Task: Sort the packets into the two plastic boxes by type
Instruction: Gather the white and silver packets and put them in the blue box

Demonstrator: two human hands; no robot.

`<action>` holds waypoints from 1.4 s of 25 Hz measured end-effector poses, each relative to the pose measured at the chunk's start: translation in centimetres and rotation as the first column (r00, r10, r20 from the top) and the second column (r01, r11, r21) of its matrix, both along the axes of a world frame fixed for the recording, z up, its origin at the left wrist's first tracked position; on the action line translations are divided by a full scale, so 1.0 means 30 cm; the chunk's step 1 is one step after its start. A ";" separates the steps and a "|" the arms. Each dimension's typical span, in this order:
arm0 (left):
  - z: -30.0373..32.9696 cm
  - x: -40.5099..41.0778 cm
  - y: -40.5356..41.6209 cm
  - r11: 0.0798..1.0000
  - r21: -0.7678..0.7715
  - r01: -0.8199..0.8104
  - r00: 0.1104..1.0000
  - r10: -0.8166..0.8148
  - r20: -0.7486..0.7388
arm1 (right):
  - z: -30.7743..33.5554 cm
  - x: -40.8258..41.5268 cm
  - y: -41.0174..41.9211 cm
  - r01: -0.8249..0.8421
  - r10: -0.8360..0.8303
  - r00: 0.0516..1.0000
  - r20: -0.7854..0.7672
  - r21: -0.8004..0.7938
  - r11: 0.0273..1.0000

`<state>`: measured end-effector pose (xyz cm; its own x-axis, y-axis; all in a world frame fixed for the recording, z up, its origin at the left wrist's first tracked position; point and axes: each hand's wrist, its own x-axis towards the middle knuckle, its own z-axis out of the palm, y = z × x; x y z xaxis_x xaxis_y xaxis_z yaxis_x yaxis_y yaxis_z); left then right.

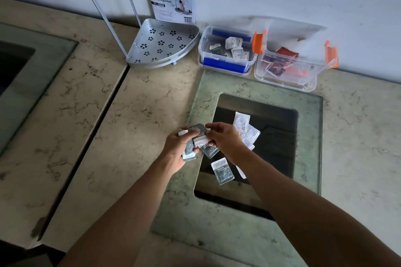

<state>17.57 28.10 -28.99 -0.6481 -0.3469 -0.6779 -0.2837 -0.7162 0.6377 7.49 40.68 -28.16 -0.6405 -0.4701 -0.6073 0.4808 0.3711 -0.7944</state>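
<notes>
From my remote seat I saw both hands meet over the left edge of the glass panel set in the marble counter. The left hand was curled around a small stack of grey packets, fingers closed on them from below. The right hand pinched the top of another grey packet between thumb and forefinger, its other fingers bent over the same bunch; I could not tell exactly how many packets sat between the two hands.

On the dark part of the panel lay one grey packet just below the right hand, and a loose heap of white packets to that hand's right, partly hidden by it.

At the wall stood two clear boxes, touching side by side. The blue box on the left held grey and white packets. The orange box on the right held red packets, with its latches open.

A metal corner rack stood left of the boxes, with a printed card against the wall behind it.
</notes>
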 end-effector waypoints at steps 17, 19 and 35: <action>0.005 0.038 0.013 0.997 0.074 -0.025 1.000 0.026 -0.007 | 0.015 0.109 -0.034 0.001 0.004 0.991 0.133 -0.037 0.999; -0.004 0.044 -0.005 0.998 0.057 -0.022 0.999 0.020 0.029 | -0.001 0.078 -0.015 -0.164 0.245 0.937 -0.250 0.303 0.939; -0.011 -0.009 0.094 0.998 -0.063 0.024 0.996 -0.018 0.088 | 0.030 0.079 0.131 0.174 -0.133 0.965 0.226 -0.174 0.969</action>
